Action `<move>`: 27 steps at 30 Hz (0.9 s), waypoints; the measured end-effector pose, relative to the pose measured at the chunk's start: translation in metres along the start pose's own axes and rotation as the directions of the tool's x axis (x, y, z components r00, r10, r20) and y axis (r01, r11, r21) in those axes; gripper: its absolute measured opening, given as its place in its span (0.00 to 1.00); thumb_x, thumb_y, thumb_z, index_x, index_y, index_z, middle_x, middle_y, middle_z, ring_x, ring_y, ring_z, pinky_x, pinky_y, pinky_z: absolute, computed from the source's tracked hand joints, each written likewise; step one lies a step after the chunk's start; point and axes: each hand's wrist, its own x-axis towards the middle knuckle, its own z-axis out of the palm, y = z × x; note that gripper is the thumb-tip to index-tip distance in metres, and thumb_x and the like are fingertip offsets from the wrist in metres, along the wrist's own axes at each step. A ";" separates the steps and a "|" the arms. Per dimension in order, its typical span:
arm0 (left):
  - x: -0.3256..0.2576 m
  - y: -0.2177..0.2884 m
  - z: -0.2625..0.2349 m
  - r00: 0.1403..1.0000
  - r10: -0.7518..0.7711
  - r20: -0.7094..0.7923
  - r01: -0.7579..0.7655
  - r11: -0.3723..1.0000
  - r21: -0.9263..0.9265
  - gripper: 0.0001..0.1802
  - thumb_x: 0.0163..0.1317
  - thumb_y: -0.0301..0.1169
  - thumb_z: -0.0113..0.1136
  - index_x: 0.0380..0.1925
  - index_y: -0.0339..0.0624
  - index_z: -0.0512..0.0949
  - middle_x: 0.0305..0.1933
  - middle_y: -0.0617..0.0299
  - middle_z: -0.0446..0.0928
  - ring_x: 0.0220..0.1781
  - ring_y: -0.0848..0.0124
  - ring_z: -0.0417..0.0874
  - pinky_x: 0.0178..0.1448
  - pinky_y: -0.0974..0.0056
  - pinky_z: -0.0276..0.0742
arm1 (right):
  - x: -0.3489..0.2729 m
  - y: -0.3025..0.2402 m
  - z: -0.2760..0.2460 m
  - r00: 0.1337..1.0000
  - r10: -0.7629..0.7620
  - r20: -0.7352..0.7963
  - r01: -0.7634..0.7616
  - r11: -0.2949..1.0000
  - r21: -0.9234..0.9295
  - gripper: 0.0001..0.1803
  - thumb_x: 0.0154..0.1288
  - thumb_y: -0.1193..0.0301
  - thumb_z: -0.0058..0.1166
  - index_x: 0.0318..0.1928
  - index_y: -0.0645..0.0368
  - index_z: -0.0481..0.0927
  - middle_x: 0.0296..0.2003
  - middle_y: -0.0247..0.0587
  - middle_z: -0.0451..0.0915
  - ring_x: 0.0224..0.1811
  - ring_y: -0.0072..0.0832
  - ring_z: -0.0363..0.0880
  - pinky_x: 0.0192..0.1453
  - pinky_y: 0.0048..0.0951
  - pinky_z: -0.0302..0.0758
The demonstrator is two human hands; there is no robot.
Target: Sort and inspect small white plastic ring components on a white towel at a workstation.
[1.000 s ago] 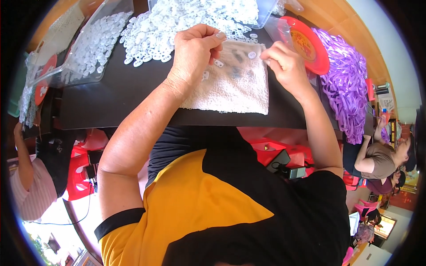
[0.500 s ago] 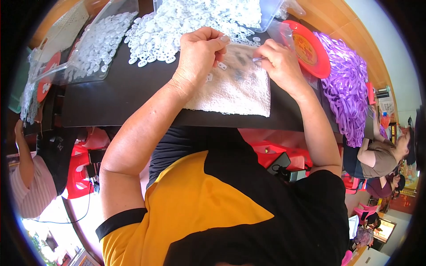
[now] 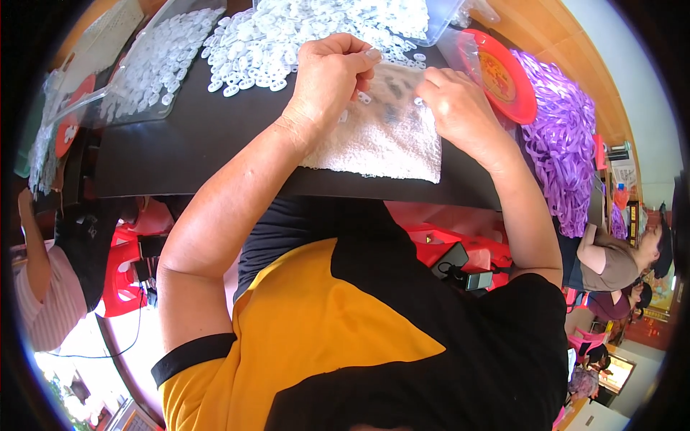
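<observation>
1. Pinches left grip [image 3: 330,72] together; cannot tell on what, if anything.
2. Curls right grip [image 3: 460,104] at a small white oval plastic piece [image 3: 419,102] over white terry cloth [image 3: 381,147]; cannot tell whether grasping.
3. Likely handling single pieces, calling for fine fingertip control.
4. Brings right grip nearer that piece than one second ago.

White cloth [image 3: 381,147] flat, smudged grey toward far edge; small white pieces [image 3: 364,98] over it.
</observation>
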 end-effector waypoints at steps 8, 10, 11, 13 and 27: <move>-0.003 0.002 0.001 1.000 0.009 -0.008 -0.008 0.999 0.052 0.06 0.60 0.29 0.62 0.29 0.36 0.81 0.22 0.66 0.75 0.22 0.78 0.71 0.28 0.72 0.66 | 0.005 -0.011 -0.002 0.999 0.004 -0.045 -0.004 1.000 0.013 0.06 0.51 0.80 0.53 0.32 0.60 0.78 0.35 0.42 0.75 0.43 0.40 0.77 0.49 0.39 0.73; -0.004 0.000 0.000 1.000 0.011 -0.003 -0.010 0.998 0.057 0.06 0.61 0.29 0.62 0.30 0.36 0.81 0.22 0.66 0.75 0.22 0.78 0.71 0.28 0.71 0.66 | 0.005 -0.012 -0.001 0.998 -0.002 -0.056 0.003 1.000 0.014 0.07 0.51 0.81 0.53 0.33 0.60 0.79 0.35 0.42 0.75 0.43 0.41 0.77 0.49 0.39 0.73; -0.004 0.000 0.000 1.000 0.013 0.003 -0.013 0.998 0.062 0.07 0.61 0.29 0.62 0.30 0.36 0.81 0.22 0.66 0.75 0.22 0.78 0.71 0.28 0.71 0.66 | 0.004 -0.012 0.001 0.999 0.019 -0.044 -0.017 0.999 0.045 0.07 0.52 0.81 0.53 0.33 0.59 0.79 0.34 0.43 0.75 0.43 0.41 0.77 0.49 0.39 0.74; -0.004 0.001 0.001 1.000 0.011 0.007 -0.011 0.998 0.060 0.07 0.61 0.29 0.61 0.30 0.36 0.81 0.22 0.66 0.76 0.23 0.78 0.71 0.28 0.71 0.66 | 0.004 -0.011 0.000 0.999 0.038 -0.031 -0.035 0.997 0.075 0.07 0.52 0.81 0.53 0.33 0.59 0.79 0.34 0.43 0.75 0.43 0.41 0.78 0.49 0.39 0.74; -0.004 0.003 0.001 1.000 -0.012 0.003 0.012 0.996 0.084 0.07 0.61 0.28 0.61 0.31 0.35 0.80 0.22 0.66 0.75 0.23 0.78 0.72 0.29 0.72 0.66 | -0.001 0.003 0.001 0.978 0.199 0.055 -0.206 0.943 0.260 0.09 0.54 0.78 0.55 0.38 0.60 0.76 0.35 0.47 0.80 0.42 0.47 0.79 0.41 0.44 0.74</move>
